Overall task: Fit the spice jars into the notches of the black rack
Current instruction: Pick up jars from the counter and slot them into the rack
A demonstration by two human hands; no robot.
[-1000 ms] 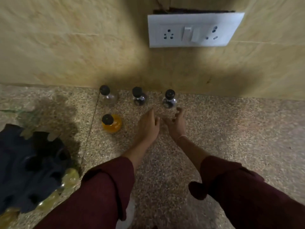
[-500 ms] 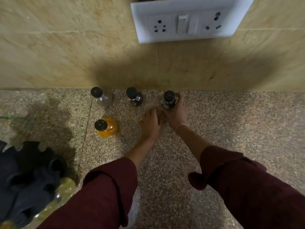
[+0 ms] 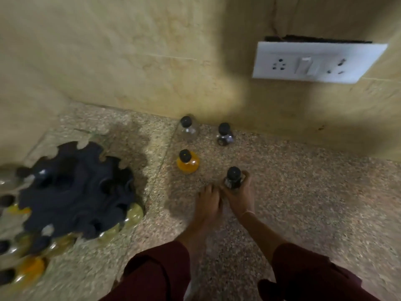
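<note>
Three jars standing unlabelled, right hand gripping black-capped jar, left hand flat, empty.

Speckled stone counter with black rack and three standing spice jars.

Single head-worn wide-angle view, aimed forward and steeply down at a speckled counter from above. Close enough for both forearms to enter at the bottom edge. Tiled wall filling the upper half, socket plate upper right, black rack blurred at left edge.
</note>
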